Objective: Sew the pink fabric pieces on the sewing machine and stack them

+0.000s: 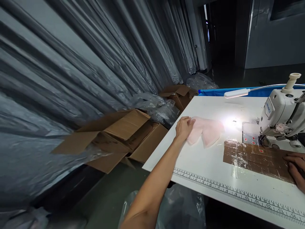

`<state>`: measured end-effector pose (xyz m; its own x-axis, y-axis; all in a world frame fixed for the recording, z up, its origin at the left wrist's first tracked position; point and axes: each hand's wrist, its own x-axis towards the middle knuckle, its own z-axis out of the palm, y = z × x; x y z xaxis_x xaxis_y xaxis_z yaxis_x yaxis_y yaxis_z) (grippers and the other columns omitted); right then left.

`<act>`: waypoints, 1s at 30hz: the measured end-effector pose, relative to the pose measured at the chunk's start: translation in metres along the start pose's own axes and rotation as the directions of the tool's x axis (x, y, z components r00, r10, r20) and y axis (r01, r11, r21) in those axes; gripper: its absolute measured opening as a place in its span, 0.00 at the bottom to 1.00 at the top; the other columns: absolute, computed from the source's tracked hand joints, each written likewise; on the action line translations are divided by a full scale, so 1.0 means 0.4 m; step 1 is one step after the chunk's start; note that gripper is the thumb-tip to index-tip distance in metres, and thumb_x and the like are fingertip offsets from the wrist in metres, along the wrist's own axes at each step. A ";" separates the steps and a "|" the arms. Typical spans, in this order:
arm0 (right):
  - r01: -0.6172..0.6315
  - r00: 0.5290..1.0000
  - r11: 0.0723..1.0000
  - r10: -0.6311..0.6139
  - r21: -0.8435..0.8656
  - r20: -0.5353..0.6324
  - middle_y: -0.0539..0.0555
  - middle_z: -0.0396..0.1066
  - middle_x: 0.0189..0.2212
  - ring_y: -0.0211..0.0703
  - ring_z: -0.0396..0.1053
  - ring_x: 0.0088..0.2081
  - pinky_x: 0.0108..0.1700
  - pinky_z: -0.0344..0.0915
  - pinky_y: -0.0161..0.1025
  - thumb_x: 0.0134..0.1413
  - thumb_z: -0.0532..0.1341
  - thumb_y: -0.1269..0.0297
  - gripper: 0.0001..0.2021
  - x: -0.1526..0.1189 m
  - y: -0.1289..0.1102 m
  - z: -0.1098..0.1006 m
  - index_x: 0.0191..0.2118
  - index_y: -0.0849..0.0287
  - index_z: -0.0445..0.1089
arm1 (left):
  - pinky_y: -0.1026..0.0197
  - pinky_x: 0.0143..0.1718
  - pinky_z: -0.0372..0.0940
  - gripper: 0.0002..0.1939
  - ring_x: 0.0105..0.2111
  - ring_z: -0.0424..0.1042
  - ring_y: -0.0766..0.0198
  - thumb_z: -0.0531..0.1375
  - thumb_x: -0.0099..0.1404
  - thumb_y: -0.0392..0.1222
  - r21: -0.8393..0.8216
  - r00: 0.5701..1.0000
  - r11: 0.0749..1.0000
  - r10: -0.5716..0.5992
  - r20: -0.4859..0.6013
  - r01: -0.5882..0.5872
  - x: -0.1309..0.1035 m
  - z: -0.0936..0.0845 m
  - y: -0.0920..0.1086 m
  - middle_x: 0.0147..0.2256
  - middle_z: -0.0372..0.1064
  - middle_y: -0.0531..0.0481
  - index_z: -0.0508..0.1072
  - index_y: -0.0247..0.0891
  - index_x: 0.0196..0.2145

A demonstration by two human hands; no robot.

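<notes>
My left hand (184, 128) is at the left end of a pale pink, thin fabric piece (211, 128) lying on the white sewing table. Its fingers are bent over the fabric's edge, with the fingertips partly hidden. My right hand (298, 168) is cut off by the right edge of the picture. Its visible fingers lie stretched and apart on a strip covered with shiny brown tape (252, 158). That strip lies just in front of the needle area of a white sewing machine (278, 114). Small red-marked stickers are on the machine's plate and the strip.
A lamp (237, 93) on a bendable arm shines on the tabletop. Along the table's front edge runs a printed ruler (224, 189). Left of the table stand an open cardboard box (128, 127) and clear plastic bags (157, 106). Grey curtains (107, 54) hang behind them.
</notes>
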<state>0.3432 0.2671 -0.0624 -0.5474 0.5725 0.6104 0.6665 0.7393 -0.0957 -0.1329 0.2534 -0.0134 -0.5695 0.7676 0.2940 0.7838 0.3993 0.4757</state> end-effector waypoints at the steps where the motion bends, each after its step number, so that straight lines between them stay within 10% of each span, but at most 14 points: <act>1: 0.018 1.000 1.000 -0.018 -0.008 -0.006 0.59 0.73 0.40 0.52 0.73 0.41 0.41 0.72 0.47 0.68 0.50 0.57 0.13 -0.003 0.004 0.002 0.44 0.55 0.69 | 0.55 0.52 0.69 0.10 0.49 0.75 0.53 0.61 0.64 0.45 0.004 1.000 1.000 0.001 0.001 -0.001 0.000 0.000 0.000 0.53 0.74 0.47 0.82 0.42 0.38; 13: 0.064 0.997 0.997 -0.062 0.038 -0.053 0.54 0.71 0.42 0.50 0.73 0.42 0.41 0.71 0.47 0.66 0.52 0.58 0.10 -0.023 0.032 0.028 0.47 0.52 0.67 | 0.58 0.44 0.72 0.09 0.40 0.78 0.59 0.61 0.63 0.39 0.009 0.992 0.997 0.078 -0.097 -0.078 -0.001 0.001 -0.007 0.47 0.78 0.50 0.83 0.42 0.37; 20: -0.019 0.998 0.991 0.027 0.135 -0.061 0.55 0.71 0.42 0.49 0.74 0.41 0.40 0.73 0.46 0.66 0.53 0.57 0.11 0.002 -0.005 -0.009 0.43 0.51 0.71 | 0.54 0.46 0.69 0.09 0.40 0.77 0.58 0.59 0.66 0.39 0.014 0.905 0.905 0.425 -0.020 -0.424 -0.043 -0.023 0.047 0.37 0.79 0.46 0.81 0.42 0.36; 23: -0.265 0.962 0.863 0.267 0.430 0.057 0.57 0.74 0.36 0.49 0.75 0.36 0.36 0.74 0.44 0.62 0.58 0.50 0.14 0.022 -0.065 -0.044 0.40 0.54 0.74 | 0.63 0.31 0.67 0.10 0.29 0.75 0.66 0.57 0.69 0.38 -0.050 0.691 0.697 0.717 0.097 -0.716 -0.097 -0.020 0.110 0.31 0.77 0.49 0.80 0.46 0.39; 26: -0.758 0.652 0.302 0.388 0.578 0.652 0.61 0.75 0.32 0.47 0.74 0.29 0.28 0.75 0.43 0.55 0.60 0.35 0.30 0.041 -0.137 -0.068 0.45 0.61 0.73 | 0.67 0.21 0.60 0.16 0.25 0.72 0.69 0.52 0.71 0.31 -0.051 0.299 0.303 0.951 0.081 -0.951 -0.188 -0.010 0.191 0.30 0.77 0.50 0.77 0.46 0.45; 28: -0.872 0.448 -0.098 0.235 0.479 0.863 0.65 0.75 0.39 0.50 0.76 0.38 0.38 0.77 0.46 0.51 0.63 0.33 0.34 0.056 -0.178 -0.073 0.46 0.64 0.73 | 0.67 0.19 0.60 0.16 0.23 0.71 0.69 0.52 0.71 0.29 -0.007 0.134 0.134 0.991 0.006 -0.991 -0.267 -0.004 0.246 0.30 0.77 0.51 0.75 0.42 0.47; 30: -0.855 0.401 -0.299 0.138 0.424 0.906 0.64 0.74 0.41 0.49 0.76 0.42 0.45 0.76 0.45 0.47 0.66 0.33 0.34 0.076 -0.204 -0.072 0.41 0.64 0.73 | 0.66 0.20 0.63 0.12 0.24 0.72 0.68 0.54 0.70 0.30 -0.067 0.026 0.021 0.998 -0.065 -0.998 -0.346 -0.002 0.297 0.30 0.77 0.50 0.73 0.36 0.47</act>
<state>0.2868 0.2140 -0.0134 -0.5854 0.6527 -0.4808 0.0542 -0.5602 -0.8266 0.0390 0.1942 0.0030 0.7510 0.3853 0.5363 0.5684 -0.7905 -0.2280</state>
